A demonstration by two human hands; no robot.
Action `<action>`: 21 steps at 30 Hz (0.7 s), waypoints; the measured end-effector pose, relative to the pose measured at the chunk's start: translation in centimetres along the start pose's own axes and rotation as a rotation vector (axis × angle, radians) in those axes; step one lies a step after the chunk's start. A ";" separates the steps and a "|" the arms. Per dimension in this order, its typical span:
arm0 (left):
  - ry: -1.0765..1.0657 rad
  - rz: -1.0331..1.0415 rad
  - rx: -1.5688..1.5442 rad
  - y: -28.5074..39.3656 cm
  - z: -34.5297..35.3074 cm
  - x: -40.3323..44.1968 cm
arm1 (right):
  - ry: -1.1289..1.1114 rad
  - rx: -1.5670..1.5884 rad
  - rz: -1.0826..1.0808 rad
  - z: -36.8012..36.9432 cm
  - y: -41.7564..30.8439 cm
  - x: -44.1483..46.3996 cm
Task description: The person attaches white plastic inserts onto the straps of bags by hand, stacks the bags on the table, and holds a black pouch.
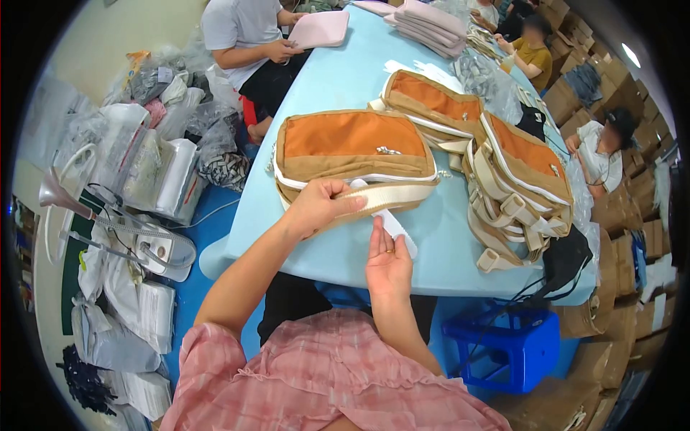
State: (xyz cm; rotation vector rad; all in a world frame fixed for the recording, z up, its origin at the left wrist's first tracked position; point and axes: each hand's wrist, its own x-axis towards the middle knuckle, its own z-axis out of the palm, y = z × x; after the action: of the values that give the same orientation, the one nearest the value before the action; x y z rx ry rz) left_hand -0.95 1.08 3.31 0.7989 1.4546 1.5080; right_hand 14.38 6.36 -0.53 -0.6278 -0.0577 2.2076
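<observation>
On the table's near side lies a tan and orange bag (350,147) with a white zipper along its front edge. My left hand (318,206) is closed on the cream webbing strap (384,195) at the bag's near side, thumb on top. A flat white strip (394,231) slants from under the strap toward my right hand (389,264). That hand is palm up, its fingers stretched out and touching the strip; whether it grips the strip is unclear. Two similar bags, an upper one (435,100) and a right one (519,154), lie beyond, with bundled straps (496,208).
The light blue table (251,241) carries pink padded pieces (430,25) and a black item (568,255). Co-workers sit around it, one holding a pink piece (320,30). A blue stool (507,345), a steamer (162,251), plastic-wrapped goods (162,169) and cardboard boxes (618,280) surround it.
</observation>
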 end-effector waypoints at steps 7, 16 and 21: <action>-0.030 -0.206 0.237 0.7 0.4 -0.1 | 0.094 -0.015 0.039 0.0 2.1 0.1; 0.030 -0.164 -0.134 0.0 1.3 -0.2 | -0.018 -0.364 -0.016 -1.1 0.5 -2.6; 0.031 -0.069 -0.121 -0.5 1.6 -0.3 | -0.036 -0.834 -0.213 -1.6 -0.9 -3.5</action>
State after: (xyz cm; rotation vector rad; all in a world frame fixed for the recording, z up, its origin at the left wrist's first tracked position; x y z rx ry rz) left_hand 0.70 1.47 3.04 0.6493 1.3855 1.5455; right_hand 17.60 4.08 -0.20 -0.9648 -1.0512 1.9302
